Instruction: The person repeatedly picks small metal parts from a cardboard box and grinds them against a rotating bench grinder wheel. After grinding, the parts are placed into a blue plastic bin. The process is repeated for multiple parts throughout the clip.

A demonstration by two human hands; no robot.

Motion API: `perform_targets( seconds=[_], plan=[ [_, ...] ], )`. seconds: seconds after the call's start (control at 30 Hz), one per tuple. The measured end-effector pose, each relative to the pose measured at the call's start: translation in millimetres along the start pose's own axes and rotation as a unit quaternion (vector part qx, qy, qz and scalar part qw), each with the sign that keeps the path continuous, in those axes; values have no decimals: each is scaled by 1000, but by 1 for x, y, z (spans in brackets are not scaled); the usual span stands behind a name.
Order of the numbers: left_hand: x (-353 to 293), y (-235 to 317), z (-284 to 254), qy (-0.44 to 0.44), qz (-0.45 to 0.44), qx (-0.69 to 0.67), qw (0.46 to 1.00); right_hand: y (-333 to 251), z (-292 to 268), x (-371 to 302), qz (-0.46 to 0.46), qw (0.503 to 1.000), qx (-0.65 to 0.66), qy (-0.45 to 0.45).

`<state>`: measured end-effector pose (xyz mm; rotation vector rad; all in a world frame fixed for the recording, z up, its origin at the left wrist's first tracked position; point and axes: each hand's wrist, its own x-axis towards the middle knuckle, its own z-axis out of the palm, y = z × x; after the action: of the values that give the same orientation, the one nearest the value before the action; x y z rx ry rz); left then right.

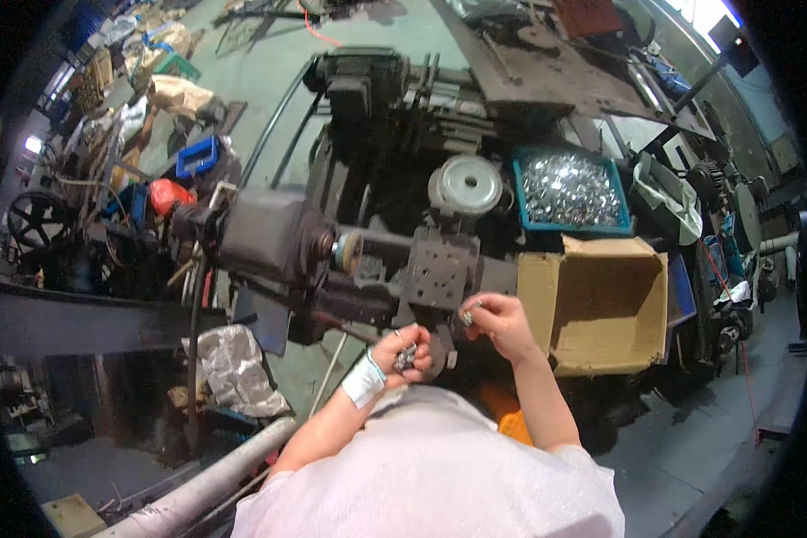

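My left hand point(406, 352), with a white band at the wrist, is cupped around several small shiny metal parts point(405, 357). My right hand point(498, 321) pinches one small metal part point(467, 316) between its fingertips, just in front of the dark machine block point(438, 269). Both hands sit close together below the lathe-like machine point(332, 242).
A teal crate point(524, 193) full of shiny metal parts stands beyond my right hand. An open cardboard box point(601, 305) lies to the right. A round metal disc point(465, 185) sits on the machine. Cluttered scrap and tools fill the left; a grey pipe point(197, 493) runs lower left.
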<state>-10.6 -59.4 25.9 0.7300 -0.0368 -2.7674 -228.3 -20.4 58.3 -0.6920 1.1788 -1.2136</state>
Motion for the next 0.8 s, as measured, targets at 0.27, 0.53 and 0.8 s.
perform_targets(
  seconds=[0.27, 0.53, 0.8],
  plan=[
    [-42, 24, -19, 158, 194, 154, 956, 32, 98, 24, 6, 999, -1, 31],
    [-46, 42, -38, 200, 295, 280, 891, 40, 135, 37, -137, 959, -247, 20],
    [-49, 70, -38, 257, 261, 397, 842, 59, 154, 55, -24, 988, -108, 108]
  ],
)
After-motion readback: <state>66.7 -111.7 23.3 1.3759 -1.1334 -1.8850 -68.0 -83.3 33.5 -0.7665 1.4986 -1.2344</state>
